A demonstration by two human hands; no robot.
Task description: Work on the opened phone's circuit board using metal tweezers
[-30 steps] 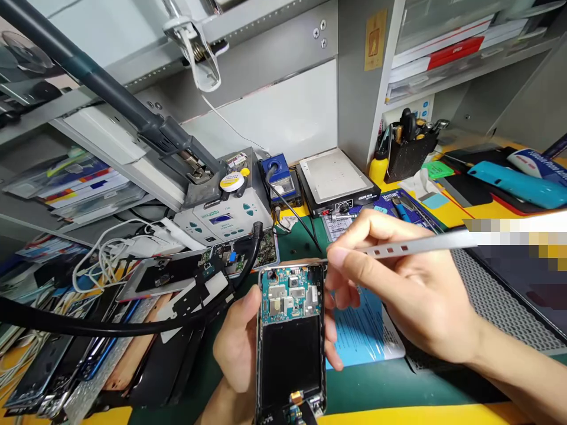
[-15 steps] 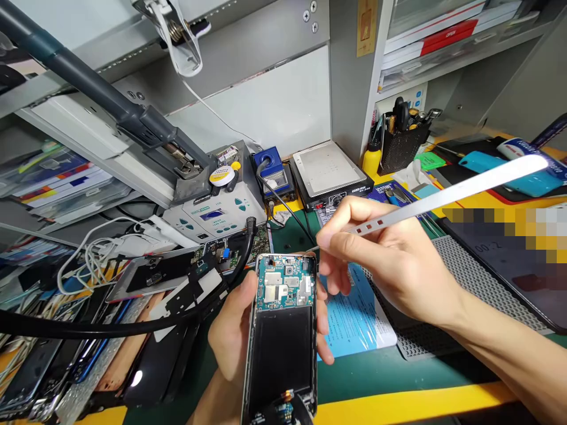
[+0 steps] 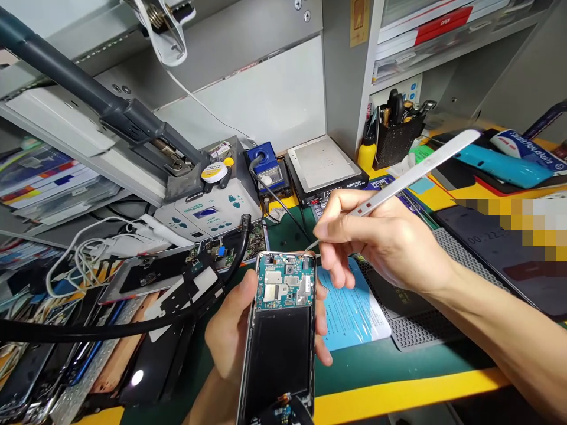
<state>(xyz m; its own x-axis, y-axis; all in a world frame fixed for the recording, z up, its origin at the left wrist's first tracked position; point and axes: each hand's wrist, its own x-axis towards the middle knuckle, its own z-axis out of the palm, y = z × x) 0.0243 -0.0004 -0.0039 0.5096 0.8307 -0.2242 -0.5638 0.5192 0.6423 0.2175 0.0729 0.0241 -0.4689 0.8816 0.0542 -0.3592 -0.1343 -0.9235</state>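
Note:
My left hand (image 3: pixel 228 330) is wrapped around an opened smartphone (image 3: pixel 283 354), thumb along its left side and fingers at the right. The phone's back is off, so a teal circuit board (image 3: pixel 283 280) with metal shields and a camera shows at the top. Below it lies the black battery area, with a flex cable and small board at the bottom. My right hand (image 3: pixel 390 236) pinches a long, flat silver metal pry tool (image 3: pixel 410 180) with small square holes. Its thin tip meets the phone's top right corner; whether it touches the board I cannot tell.
A hot-air station (image 3: pixel 208 212) and a flat heating plate (image 3: pixel 325 165) stand behind the hands. A black hose (image 3: pixel 110 332) crosses several phones at left. A blue card (image 3: pixel 354 310), perforated mat (image 3: pixel 425 324) and phone with a timer (image 3: pixel 500 254) lie at right.
The pry tool's wide end has swung down and left, and its tip now shows at the phone's top right corner. The whole view has shifted slightly.

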